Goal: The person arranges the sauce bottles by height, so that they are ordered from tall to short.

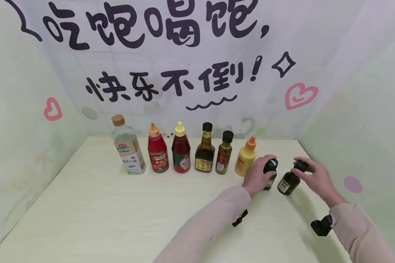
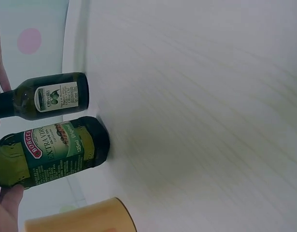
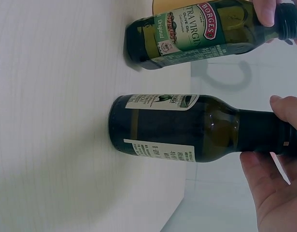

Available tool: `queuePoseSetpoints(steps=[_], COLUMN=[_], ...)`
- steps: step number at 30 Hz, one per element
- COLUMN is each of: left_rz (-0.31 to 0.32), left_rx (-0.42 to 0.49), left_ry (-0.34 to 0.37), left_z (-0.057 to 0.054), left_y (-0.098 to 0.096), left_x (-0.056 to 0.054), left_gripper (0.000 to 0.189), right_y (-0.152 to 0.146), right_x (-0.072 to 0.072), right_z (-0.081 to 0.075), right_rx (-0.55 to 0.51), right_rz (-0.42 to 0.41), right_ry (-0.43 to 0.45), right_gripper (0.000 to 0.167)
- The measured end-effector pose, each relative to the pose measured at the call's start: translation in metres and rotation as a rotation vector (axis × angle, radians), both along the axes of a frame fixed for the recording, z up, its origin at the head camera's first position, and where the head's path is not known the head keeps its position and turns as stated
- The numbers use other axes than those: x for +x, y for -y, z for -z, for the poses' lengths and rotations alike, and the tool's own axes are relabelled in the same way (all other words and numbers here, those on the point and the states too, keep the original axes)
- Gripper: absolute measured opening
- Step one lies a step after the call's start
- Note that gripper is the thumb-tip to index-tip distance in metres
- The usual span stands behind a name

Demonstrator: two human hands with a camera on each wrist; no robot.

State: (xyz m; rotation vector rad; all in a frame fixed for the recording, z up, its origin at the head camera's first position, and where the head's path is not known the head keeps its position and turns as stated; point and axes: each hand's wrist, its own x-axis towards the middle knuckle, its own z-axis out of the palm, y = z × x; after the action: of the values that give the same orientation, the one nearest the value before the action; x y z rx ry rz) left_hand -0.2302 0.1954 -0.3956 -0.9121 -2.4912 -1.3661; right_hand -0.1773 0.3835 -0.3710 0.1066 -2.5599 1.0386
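At the right end of a row of bottles, my left hand (image 1: pixel 257 176) grips a Borges olive oil bottle (image 2: pixel 54 152) near its neck, with a green label facing the left wrist camera. Beside it my right hand (image 1: pixel 318 179) pinches the black cap of a rounder dark olive oil bottle (image 3: pixel 162 128) with a white label. This second bottle leans slightly in the head view. Both bottles have their bases at or just above the table; I cannot tell if they touch it. A small gap separates the two bottles.
Left of my hands stand a yellow squeeze bottle (image 1: pixel 244 160), a slim oil bottle (image 1: pixel 223 157), a square dark-capped bottle (image 1: pixel 204 153), two red sauce bottles, one of them orange-capped (image 1: pixel 158 157), and a clear vinegar bottle (image 1: pixel 129 149). Printed sheets wall the pale table (image 1: pixel 118 215).
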Motion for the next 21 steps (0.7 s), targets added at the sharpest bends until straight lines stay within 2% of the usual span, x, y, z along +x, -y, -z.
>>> queuePoseSetpoints(steps=[7, 15, 21], left_rz=[0.009, 0.030, 0.050], left_rx=[0.041, 0.050, 0.036], left_ry=[-0.019, -0.061, -0.027], left_z=[0.000, -0.012, -0.021], left_y=[0.001, 0.001, -0.001], left_x=[-0.004, -0.015, -0.024], left_gripper=[0.043, 0.042, 0.044], right_y=[0.000, 0.001, 0.001], right_x=[0.001, 0.000, 0.001], right_z=[-0.001, 0.000, -0.002], right_rx=[-0.013, -0.033, -0.013], right_rz=[-0.002, -0.018, -0.012], right_ry=[0.003, -0.020, -0.008], right_gripper=[0.032, 0.031, 0.032])
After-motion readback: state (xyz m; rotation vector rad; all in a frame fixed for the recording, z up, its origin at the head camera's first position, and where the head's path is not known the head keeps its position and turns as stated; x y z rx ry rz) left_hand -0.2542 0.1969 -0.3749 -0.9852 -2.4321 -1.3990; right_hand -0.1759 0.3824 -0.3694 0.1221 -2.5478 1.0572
